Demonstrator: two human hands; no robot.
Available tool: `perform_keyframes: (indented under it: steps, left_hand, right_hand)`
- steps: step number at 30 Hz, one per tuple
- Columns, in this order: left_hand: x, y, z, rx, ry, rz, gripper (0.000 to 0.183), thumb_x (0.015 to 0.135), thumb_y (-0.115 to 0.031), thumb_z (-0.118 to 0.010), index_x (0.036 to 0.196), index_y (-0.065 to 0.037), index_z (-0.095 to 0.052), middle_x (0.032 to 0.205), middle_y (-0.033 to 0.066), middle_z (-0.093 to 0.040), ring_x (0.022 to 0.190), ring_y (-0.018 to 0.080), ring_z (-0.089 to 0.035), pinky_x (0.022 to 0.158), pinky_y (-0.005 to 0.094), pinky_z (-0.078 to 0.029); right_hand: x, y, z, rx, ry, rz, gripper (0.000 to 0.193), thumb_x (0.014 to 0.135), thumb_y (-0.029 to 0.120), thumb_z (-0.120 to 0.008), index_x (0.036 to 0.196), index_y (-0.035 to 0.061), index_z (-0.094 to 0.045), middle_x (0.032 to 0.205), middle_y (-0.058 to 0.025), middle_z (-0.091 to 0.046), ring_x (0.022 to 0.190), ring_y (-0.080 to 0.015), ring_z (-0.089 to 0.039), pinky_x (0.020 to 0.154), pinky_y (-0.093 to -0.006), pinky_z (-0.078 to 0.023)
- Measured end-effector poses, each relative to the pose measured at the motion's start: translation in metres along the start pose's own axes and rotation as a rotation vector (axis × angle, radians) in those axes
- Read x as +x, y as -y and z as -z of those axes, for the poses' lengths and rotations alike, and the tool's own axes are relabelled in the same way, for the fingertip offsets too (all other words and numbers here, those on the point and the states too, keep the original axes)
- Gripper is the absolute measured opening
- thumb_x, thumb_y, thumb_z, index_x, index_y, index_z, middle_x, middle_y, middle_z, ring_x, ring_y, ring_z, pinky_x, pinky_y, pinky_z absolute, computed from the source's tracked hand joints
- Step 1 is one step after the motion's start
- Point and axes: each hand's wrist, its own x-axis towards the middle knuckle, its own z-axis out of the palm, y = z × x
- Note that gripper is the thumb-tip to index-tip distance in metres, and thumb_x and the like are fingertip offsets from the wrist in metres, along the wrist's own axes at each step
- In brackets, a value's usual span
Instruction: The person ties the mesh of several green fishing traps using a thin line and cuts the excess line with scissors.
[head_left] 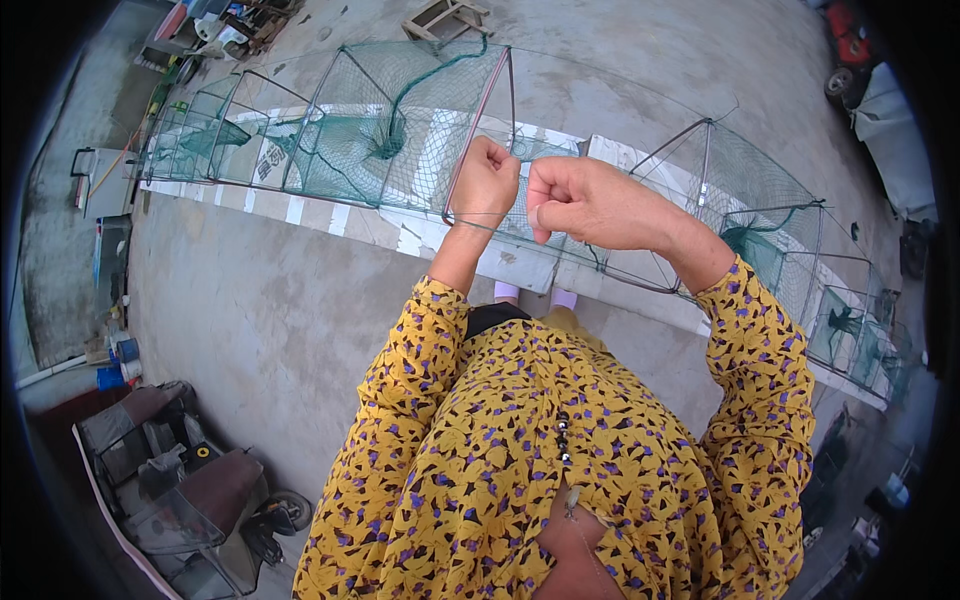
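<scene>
A long folding fish trap of green netting [350, 130] on square metal frames stretches across in front of me. My left hand [487, 180] is closed beside one upright frame rod [478, 115], with a thin line crossing its wrist. Just to its right, my right hand [585, 200] is closed too, fingertips bent toward the left hand. A short stretch of green cord [522, 157] shows between the two hands; what each set of fingers grips is hidden. A thicker green rope [420, 80] runs down to a gathered net funnel [388, 140] left of my hands.
White boards or panels [380, 230] lie beneath the trap. A small wooden stool [445, 18] stands beyond it. A three-wheeled vehicle [190, 480] is at the lower left, a red machine [848, 45] at the far right. Concrete floor [240, 290] surrounds everything.
</scene>
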Motion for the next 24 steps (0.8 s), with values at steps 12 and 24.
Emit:
perform_keyframes:
  steps: [12,24]
  left_hand:
    - [0.003,0.01,-0.013,-0.1,-0.065,-0.021,0.012,0.069,-0.011,-0.057,0.068,0.0,-0.052,0.059,0.0092,-0.054,0.053,0.018,-0.053,0.052,0.0301,-0.043]
    - [0.002,0.007,-0.021,-0.106,-0.037,0.068,0.014,0.07,-0.013,-0.059,0.072,0.0,-0.054,0.061,0.0087,-0.057,0.055,0.0173,-0.055,0.054,0.0289,-0.044]
  right_hand:
    - [-0.097,-0.019,0.081,-0.366,-0.544,-0.2,0.014,0.078,0.013,-0.062,0.072,0.0018,-0.056,0.063,0.0014,-0.052,0.057,-0.0061,-0.044,0.052,-0.0218,-0.037]
    - [-0.031,-0.026,0.058,-0.064,-0.912,0.121,0.015,0.071,0.011,-0.057,0.063,0.002,-0.047,0.067,-0.0062,-0.058,0.057,-0.0115,-0.055,0.053,-0.0251,-0.042]
